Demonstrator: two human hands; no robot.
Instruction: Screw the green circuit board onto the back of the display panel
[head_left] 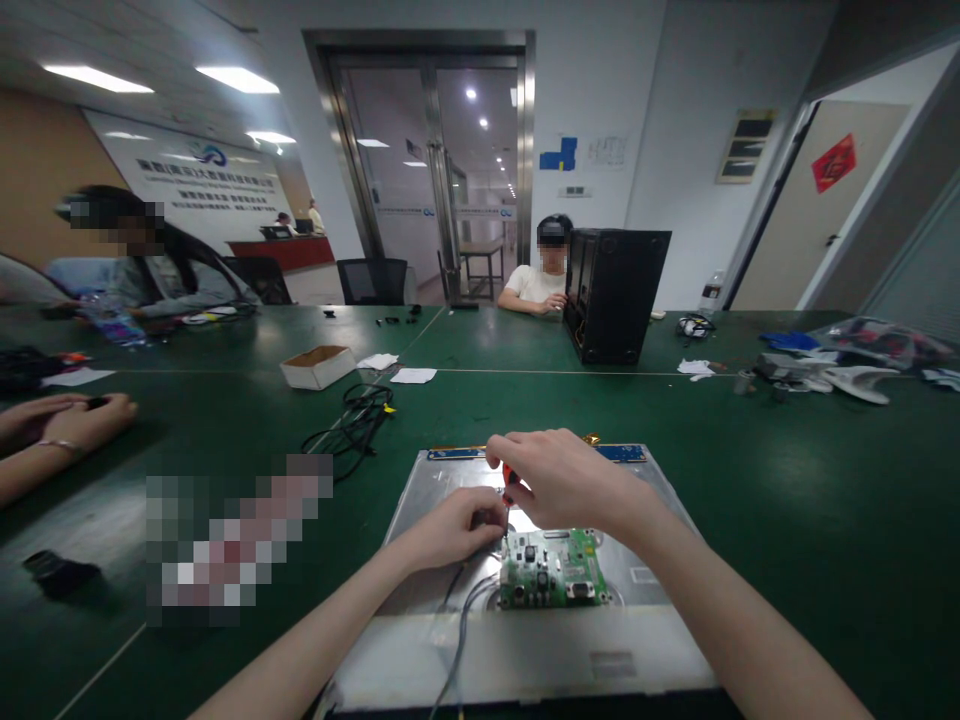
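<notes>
A flat metal-backed display panel [420,500] lies in front of me, with a green circuit board [551,568] on its middle and a narrow blue circuit board [457,453] along its far edge. My right hand [562,478] is closed around the red-and-black handle of a screwdriver [510,476], which points down at the green board's far left corner. Beside that corner, my left hand [469,520] has its fingers pinched together near the screwdriver's lower end. Whatever they hold is hidden. Thin dark cables [463,630] run from the board's left side toward me.
Black cables [352,420] lie tangled left of the panel, near an open cardboard box [319,367]. Across the green table [787,500], a person sits behind a black computer case [619,295]. Another person's hands [82,420] are at left. Assorted parts [817,370] lie at right.
</notes>
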